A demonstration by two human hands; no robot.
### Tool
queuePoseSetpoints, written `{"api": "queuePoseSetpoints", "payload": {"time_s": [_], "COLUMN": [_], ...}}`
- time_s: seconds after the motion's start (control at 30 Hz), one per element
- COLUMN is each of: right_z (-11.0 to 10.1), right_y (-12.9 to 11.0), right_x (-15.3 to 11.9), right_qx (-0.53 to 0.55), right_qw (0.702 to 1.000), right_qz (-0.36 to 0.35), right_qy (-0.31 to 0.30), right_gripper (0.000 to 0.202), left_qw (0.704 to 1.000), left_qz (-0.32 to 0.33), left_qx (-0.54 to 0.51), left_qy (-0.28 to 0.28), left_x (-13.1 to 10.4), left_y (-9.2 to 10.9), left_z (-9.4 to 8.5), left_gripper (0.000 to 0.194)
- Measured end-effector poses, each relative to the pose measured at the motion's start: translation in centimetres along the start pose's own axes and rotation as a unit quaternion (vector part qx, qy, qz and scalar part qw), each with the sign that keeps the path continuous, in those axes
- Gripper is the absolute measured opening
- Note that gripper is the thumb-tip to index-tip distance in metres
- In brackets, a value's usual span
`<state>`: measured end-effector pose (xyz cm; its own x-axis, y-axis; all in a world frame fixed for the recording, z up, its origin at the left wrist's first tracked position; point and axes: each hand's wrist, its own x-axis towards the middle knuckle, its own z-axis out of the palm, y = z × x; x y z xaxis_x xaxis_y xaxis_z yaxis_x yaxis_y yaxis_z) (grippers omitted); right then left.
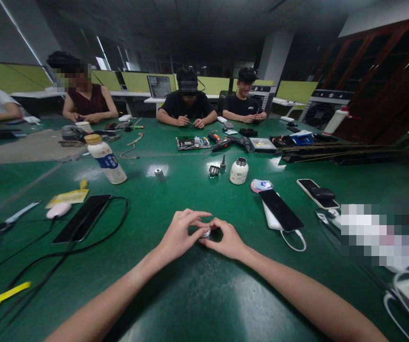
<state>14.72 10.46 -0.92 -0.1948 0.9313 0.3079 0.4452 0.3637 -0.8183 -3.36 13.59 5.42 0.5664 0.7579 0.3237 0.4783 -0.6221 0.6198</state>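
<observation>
A small round silver metal piece is at the middle of the green table, pinched between the fingertips of both hands. My left hand holds it from the left, with thumb and fingers meeting at its rim. From the right, the thumb and index finger of my right hand close around it. Fingers partly cover the piece, so its exact kind does not show. Farther out stand a short metal cylinder, a silver metal part with a ring, a dark socket-like bit and an open cream-coloured bottle.
A drink bottle, a black phone and looping black cables lie to the left. A phone on a white power bank is at right. Behind are a circuit board and power drills. Several people sit across.
</observation>
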Motion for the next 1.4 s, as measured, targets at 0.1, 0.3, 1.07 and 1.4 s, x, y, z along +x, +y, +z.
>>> {"api": "queuePoseSetpoints", "payload": {"time_s": [0.1,0.3,1.07,1.4], "right_z": [-0.1,-0.1,0.1,-2.5], "right_y": [-0.1,0.1,0.5,1.7], "right_x": [0.0,0.0,-0.1,2.1], "right_qx": [-0.010,-0.008,0.008,0.362], "right_qw": [1.000,1.000,1.000,0.926], "right_qz": [0.004,0.009,0.010,0.007], "right_qy": [-0.002,-0.009,-0.006,-0.110], "right_gripper": [0.027,0.027,0.035,0.104], "left_qw": [0.998,0.997,1.000,0.999], "left_qz": [0.005,-0.058,-0.013,-0.038], "left_qx": [0.018,0.037,-0.002,-0.010], "left_qy": [0.067,0.032,-0.007,0.028], "left_x": [0.5,1.3,0.2,-0.1], "left_y": [-0.7,-5.6,-1.1,-0.8], "left_z": [-1.0,-1.2,0.3,1.0], "left_gripper": [0.023,0.032,0.033,0.033]}}
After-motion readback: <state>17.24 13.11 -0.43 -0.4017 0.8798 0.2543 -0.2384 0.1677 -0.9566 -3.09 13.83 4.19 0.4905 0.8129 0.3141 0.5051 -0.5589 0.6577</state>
